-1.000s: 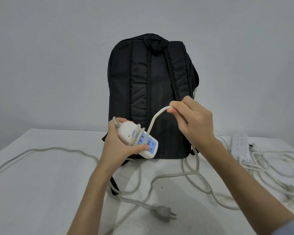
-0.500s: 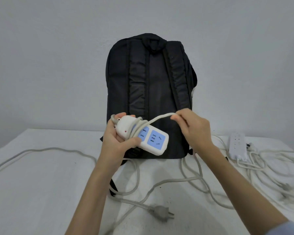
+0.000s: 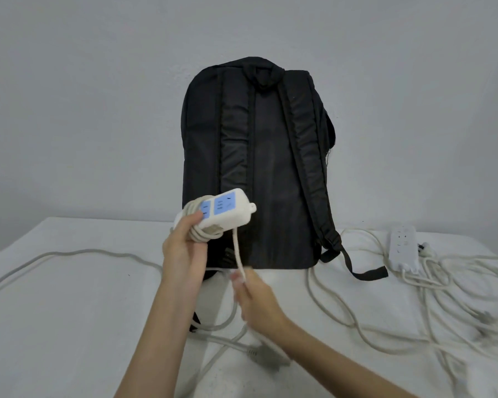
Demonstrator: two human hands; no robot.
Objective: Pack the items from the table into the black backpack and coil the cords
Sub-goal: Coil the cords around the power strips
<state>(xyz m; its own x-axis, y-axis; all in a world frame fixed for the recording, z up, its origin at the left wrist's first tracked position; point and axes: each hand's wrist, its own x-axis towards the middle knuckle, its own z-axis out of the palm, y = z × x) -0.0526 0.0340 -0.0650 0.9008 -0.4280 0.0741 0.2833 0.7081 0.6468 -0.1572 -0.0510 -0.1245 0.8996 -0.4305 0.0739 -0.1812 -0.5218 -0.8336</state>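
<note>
Wraps could slip off the strip's end

Right hand [image 3: 255, 300], blurred, pinches the cord [image 3: 237, 254]; left hand [image 3: 184, 248] grips the strip [image 3: 222, 214] and its coils. Slack tension loosens them; the plug [image 3: 266, 356] may snag. Backpack [image 3: 256, 168] stands behind, on the table [image 3: 69, 311].

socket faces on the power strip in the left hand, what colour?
Blue, set in a white body; the power strip shows clearly in the head view.

The right hand [image 3: 256, 300] and plug [image 3: 266, 356] are blurred, grip perhaps pinching.

no readable text, labels, brands or numbers anywhere
</note>
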